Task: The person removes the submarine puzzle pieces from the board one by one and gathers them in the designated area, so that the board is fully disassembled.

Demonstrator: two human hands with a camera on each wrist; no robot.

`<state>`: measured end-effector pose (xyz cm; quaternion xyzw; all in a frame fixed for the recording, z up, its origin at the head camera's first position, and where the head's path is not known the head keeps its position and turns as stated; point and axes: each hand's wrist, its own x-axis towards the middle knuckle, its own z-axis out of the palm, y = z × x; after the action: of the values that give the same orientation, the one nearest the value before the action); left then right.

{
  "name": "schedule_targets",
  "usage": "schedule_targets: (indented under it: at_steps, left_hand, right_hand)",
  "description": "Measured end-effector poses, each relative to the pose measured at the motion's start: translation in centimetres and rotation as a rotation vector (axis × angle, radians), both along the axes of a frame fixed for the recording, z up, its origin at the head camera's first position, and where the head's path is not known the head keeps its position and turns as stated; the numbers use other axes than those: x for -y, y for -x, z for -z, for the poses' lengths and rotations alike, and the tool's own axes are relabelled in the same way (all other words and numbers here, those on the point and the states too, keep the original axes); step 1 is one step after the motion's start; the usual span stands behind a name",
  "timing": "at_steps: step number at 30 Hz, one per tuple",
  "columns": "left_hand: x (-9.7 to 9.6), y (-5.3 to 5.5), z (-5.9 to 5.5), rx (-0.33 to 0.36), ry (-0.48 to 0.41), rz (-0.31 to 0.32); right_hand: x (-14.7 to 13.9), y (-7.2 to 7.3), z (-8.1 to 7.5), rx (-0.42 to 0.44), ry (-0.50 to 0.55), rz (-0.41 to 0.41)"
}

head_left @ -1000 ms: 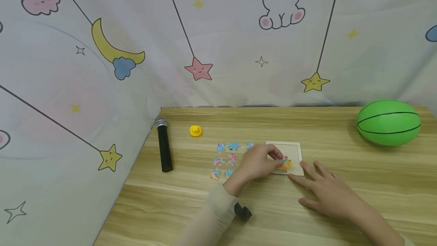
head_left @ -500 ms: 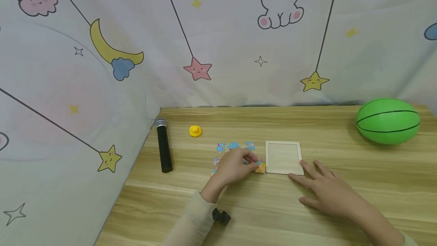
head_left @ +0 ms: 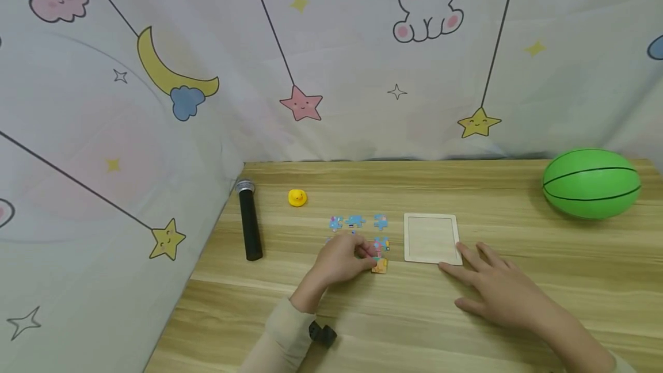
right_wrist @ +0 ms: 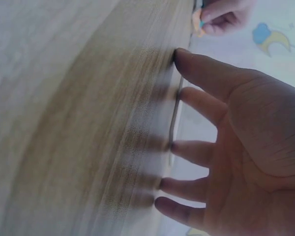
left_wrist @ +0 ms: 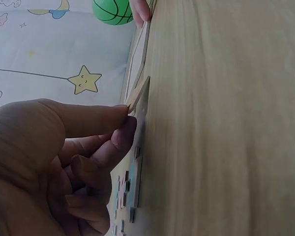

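My left hand (head_left: 339,259) pinches an orange jigsaw piece (head_left: 380,266) between thumb and fingertips, low over the table. In the left wrist view the jigsaw piece (left_wrist: 138,94) is tilted, one edge close to the wood. Several blue and pink jigsaw pieces (head_left: 355,221) lie in rows beyond and beside this hand, which hides some of them. To their right sits a square wooden puzzle frame (head_left: 432,239) with a bare inside. My right hand (head_left: 505,292) has its fingers spread, fingertips at the frame's lower right corner and on the table.
A black microphone (head_left: 251,223) lies at the table's left side, with a yellow rubber duck (head_left: 297,198) near it. At the back right rests a green ball (head_left: 591,183). A printed cloth (head_left: 352,131) hangs behind the table.
My left hand has carried the orange jigsaw piece from over the frame leftward to the front of the other pieces. The right hand has stayed at the frame's corner.
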<state>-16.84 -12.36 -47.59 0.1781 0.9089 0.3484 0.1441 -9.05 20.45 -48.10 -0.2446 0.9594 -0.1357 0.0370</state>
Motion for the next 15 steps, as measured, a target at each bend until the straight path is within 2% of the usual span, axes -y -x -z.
schedule_targets:
  at_steps: [15]
  left_hand:
    - [-0.19,0.23,0.17,-0.062,0.057,0.038]
  right_hand:
    - [-0.10,-0.01,0.07,-0.013,-0.001,0.009]
